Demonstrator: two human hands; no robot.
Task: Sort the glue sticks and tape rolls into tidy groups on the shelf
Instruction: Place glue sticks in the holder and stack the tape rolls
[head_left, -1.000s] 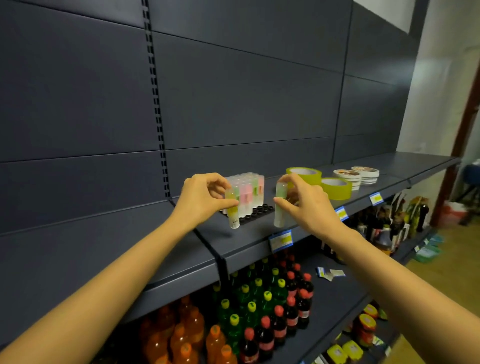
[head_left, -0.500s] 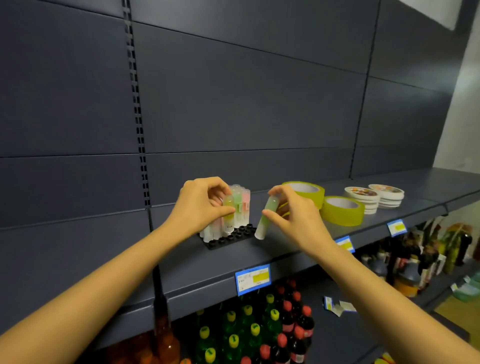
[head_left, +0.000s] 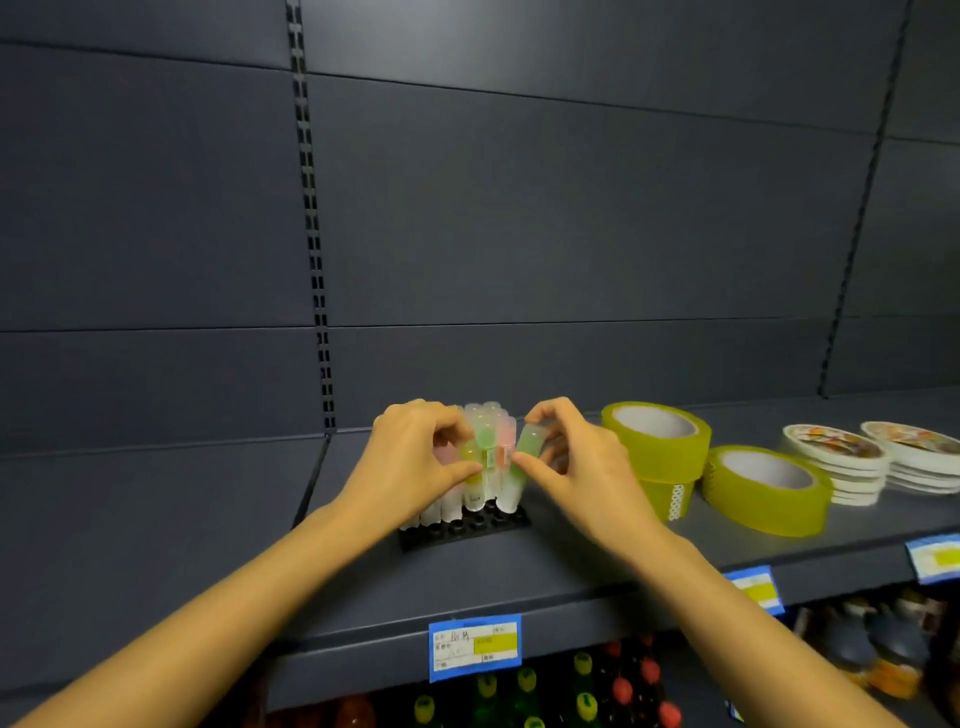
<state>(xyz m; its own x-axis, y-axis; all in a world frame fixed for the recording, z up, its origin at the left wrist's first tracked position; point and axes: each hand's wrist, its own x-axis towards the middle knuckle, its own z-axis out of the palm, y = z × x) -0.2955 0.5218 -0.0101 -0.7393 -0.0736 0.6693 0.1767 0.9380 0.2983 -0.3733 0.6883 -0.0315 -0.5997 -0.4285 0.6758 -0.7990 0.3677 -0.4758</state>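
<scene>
Several translucent glue sticks in green, pink and yellow stand packed in a black holder tray on the dark shelf. My left hand pinches a yellow-green stick at the front of the cluster. My right hand pinches a green glue stick, tilted, its foot at the tray's right front corner. To the right, a yellow-green tape roll sits stacked on another, and a third roll lies beside them.
Two stacks of flat white patterned tape rolls lie farther right on the shelf. Blue price tags hang on the shelf's front edge. Drink bottles fill the shelf below. The dark back panel rises behind.
My view has moved closer to the shelf. Both hands carried their sticks back to the tray, and the right hand's green stick now leans against the cluster at the tray's right front.
</scene>
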